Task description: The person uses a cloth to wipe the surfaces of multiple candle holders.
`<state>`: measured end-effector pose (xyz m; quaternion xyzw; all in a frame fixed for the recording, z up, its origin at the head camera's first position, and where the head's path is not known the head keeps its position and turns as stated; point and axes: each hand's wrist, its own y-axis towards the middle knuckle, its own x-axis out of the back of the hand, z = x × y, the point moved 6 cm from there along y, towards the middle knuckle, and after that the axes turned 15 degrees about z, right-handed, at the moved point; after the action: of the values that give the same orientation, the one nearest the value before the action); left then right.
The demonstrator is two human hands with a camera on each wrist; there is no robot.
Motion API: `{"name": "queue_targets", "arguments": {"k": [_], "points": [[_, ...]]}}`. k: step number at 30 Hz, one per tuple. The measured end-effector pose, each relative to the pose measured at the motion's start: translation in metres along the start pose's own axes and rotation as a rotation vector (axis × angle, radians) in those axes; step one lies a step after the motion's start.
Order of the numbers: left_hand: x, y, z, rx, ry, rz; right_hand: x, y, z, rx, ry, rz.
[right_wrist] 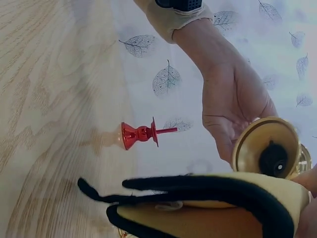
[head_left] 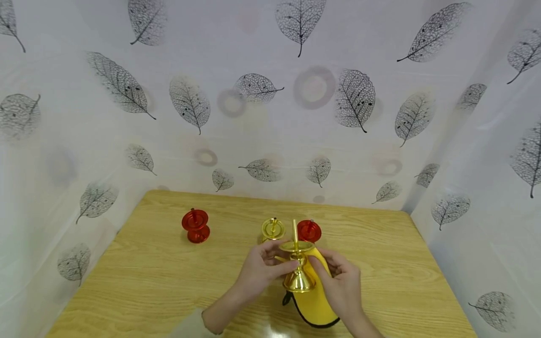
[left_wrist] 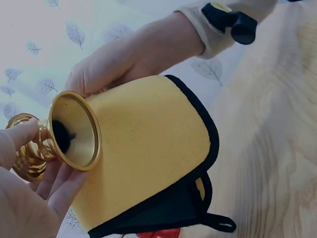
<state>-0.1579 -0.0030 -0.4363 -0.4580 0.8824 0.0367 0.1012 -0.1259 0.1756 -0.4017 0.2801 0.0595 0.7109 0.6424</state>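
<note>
My left hand grips a gold candle holder by its narrow stem, upright with its spike pointing up. The hollow underside of its base shows in the left wrist view. My right hand holds a yellow cloth mitt with black edging and a hanging loop, pinched near its upper end by thumb and fingers. The mitt hangs behind and right of the candle holder, close against it. In the right wrist view the mitt's edge overlaps the candle holder's base.
A red candle holder stands at the back left of the wooden table. Another gold candle holder and a second red one stand just behind my hands. A leaf-patterned curtain surrounds the table's back and sides.
</note>
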Motion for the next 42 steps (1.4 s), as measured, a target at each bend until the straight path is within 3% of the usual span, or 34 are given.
{"name": "queue_targets", "arguments": {"k": [5, 11, 15, 21, 31, 37, 42], "points": [[0.004, -0.002, -0.002, -0.004, 0.145, -0.074, 0.000, -0.002, 0.007, 0.091, -0.055, -0.013], [0.004, -0.001, -0.005, -0.027, 0.255, -0.140, -0.003, -0.007, 0.017, 0.182, -0.239, -0.017], [0.005, -0.003, -0.007, -0.053, 0.292, -0.169, -0.007, -0.011, 0.022, 0.222, -0.296, -0.018], [0.008, -0.004, -0.004, -0.060, 0.276, -0.179, -0.010, -0.012, 0.030, 0.324, -0.298, -0.019], [0.008, -0.006, -0.006, -0.080, 0.218, -0.135, 0.003, -0.006, 0.025, 0.264, -0.275, 0.004], [0.014, -0.011, -0.005, -0.093, 0.223, -0.157, 0.013, -0.001, 0.018, 0.224, -0.318, 0.005], [0.027, -0.016, 0.001, -0.102, 0.196, -0.202, 0.024, -0.001, 0.014, 0.147, -0.317, -0.005]]}}
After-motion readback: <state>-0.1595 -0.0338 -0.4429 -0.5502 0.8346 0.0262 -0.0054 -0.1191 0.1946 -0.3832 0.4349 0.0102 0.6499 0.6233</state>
